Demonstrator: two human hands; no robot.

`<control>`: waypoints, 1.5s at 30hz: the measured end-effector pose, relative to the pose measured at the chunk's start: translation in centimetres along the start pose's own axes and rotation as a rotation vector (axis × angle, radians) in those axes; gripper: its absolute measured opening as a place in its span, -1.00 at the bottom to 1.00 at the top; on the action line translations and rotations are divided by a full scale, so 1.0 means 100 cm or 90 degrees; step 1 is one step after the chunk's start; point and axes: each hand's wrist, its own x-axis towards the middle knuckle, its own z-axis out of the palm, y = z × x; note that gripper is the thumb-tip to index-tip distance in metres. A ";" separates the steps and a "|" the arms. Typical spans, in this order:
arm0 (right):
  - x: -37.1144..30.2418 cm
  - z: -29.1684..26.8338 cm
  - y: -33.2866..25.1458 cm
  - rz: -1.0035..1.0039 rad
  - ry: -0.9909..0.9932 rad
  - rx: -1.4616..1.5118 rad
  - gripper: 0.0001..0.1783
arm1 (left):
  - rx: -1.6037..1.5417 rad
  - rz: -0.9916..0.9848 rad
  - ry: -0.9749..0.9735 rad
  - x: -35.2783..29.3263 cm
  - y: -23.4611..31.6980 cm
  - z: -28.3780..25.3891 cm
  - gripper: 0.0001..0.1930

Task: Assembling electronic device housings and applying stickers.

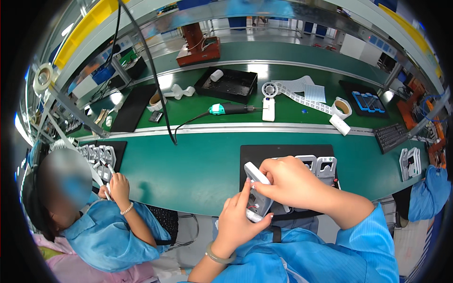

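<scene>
Your left hand (236, 212) grips the lower end of a pale housing (260, 200) above the mat's near side; your right hand (285, 177) clasps its upper end, and your fingers hide part of its inside. Beyond, your right forearm (332, 198) partly covers similar housings (325, 166) on the black mat (278, 151). Farther, a powered screwdriver's (231, 109) tip is hard to make out.

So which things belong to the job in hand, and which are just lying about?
Likely the job:
grey-white housing held by left hand and right hand
similar housings on the mat
black mat

Apparently just lying about:
teal-and-black power tool
black tray
keyboard
</scene>
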 end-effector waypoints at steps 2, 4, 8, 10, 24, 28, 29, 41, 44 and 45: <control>-0.002 -0.006 -0.006 -0.010 0.017 0.019 -0.68 | -0.018 -0.017 -0.005 0.008 0.008 -0.005 -0.03; -0.008 -0.011 -0.014 -0.012 0.036 0.014 -0.66 | -0.052 -0.009 -0.010 0.014 0.011 -0.006 -0.06; -0.022 -0.022 -0.024 -0.052 0.035 0.006 -0.64 | -0.365 -0.123 0.002 0.013 0.004 -0.003 -0.07; -0.034 -0.026 -0.024 -0.149 0.085 0.126 -0.71 | -0.695 -0.096 -0.089 0.006 -0.007 -0.004 -0.03; -0.074 -0.031 -0.008 -0.424 0.267 -0.118 -0.72 | -1.138 -0.197 -0.338 -0.017 0.033 -0.003 0.17; -0.077 -0.029 -0.009 -0.398 0.277 -0.165 -0.73 | -1.115 -0.213 -0.374 -0.014 0.031 0.000 0.19; -0.076 -0.029 -0.009 -0.383 0.269 -0.153 -0.73 | -1.101 -0.202 -0.384 -0.013 0.029 0.001 0.20; -0.074 -0.026 -0.003 -0.407 0.252 -0.120 -0.78 | -1.000 -0.182 -0.388 -0.021 0.018 0.006 0.03; -0.073 -0.023 -0.002 -0.421 0.259 -0.120 -0.76 | -0.995 -0.161 -0.359 -0.023 0.015 0.011 -0.01; -0.073 -0.022 -0.002 -0.421 0.257 -0.121 -0.76 | -0.997 -0.161 -0.357 -0.023 0.015 0.012 -0.01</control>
